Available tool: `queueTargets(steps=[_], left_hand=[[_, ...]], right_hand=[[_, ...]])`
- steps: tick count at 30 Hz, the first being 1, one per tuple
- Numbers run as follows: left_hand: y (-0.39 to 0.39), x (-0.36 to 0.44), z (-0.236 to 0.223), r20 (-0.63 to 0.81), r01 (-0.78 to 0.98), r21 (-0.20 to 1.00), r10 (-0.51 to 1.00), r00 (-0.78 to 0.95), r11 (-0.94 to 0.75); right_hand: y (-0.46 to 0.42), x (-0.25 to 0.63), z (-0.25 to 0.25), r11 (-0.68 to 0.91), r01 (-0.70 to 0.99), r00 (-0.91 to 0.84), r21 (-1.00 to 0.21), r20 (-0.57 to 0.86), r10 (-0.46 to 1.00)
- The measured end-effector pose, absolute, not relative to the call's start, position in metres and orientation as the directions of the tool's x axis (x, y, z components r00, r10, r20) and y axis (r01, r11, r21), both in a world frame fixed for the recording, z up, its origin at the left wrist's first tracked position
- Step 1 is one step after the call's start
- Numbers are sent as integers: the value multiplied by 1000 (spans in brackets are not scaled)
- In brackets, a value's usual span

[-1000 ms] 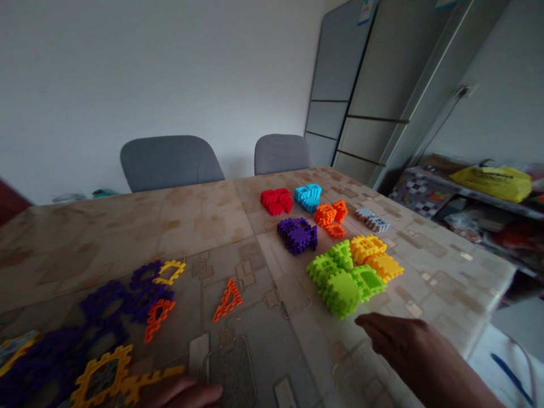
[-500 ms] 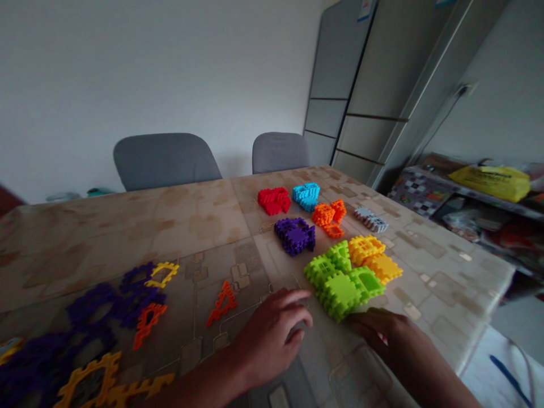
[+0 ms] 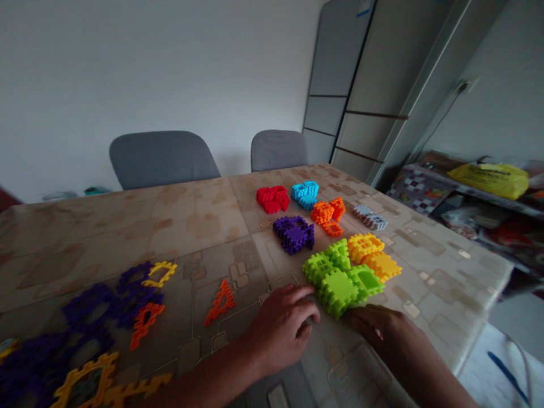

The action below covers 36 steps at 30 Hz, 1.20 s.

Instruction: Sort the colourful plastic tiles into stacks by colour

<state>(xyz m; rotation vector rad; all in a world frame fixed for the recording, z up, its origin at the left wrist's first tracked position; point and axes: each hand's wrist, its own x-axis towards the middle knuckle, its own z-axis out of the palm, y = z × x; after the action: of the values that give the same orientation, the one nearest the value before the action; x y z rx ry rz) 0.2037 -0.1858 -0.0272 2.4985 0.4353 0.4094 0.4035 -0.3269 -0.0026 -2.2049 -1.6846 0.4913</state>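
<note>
My left hand (image 3: pixel 283 326) rests on the table with curled fingers, its fingertips just left of a lime green cluster of toothed block cubes (image 3: pixel 340 277). My right hand (image 3: pixel 382 331) lies on the table right below the same green cluster, fingers bent toward it. Neither hand visibly grips anything. Yellow block cubes (image 3: pixel 374 255) sit touching the green ones on the right. Further back lie purple (image 3: pixel 294 233), orange (image 3: pixel 328 215), red (image 3: pixel 272 199), cyan (image 3: pixel 306 194) and grey (image 3: pixel 370 217) block groups.
Flat loose pieces lie at the left: an orange triangle (image 3: pixel 219 303), purple rings (image 3: pixel 110 300), yellow frames (image 3: pixel 89 382). Two grey chairs (image 3: pixel 164 158) stand behind the patterned table (image 3: pixel 182 221). A grey cabinet (image 3: pixel 382 85) and a cluttered shelf with a yellow bag (image 3: pixel 491 178) stand at the right.
My left hand came from the bottom left edge across to the green cluster. My right hand edged closer to it. The view shifted slightly.
</note>
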Motion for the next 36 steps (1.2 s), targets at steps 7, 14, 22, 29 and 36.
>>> queueTargets(steps=[7,14,22,29,36], left_hand=[[-187,202,-28,239,177,593,382,893,-786],[-179,198,-21,328,141,670,461,825,-729],[-175,213,-13,304,67,713,394,867,-698],[-181,212,-13,276,75,730,393,877,-680],[-174,207,-18,338,107,727,489,804,-678]], right_hand=[[-327,405,-7,-290,861,271,-417,-105,957],[-333,409,-5,-272,889,266,-368,-70,962],[-323,399,-5,-339,863,294,-376,-173,940],[-322,400,-4,-355,843,297,-404,-200,934],[-327,399,-6,-337,876,310,-345,-132,942]])
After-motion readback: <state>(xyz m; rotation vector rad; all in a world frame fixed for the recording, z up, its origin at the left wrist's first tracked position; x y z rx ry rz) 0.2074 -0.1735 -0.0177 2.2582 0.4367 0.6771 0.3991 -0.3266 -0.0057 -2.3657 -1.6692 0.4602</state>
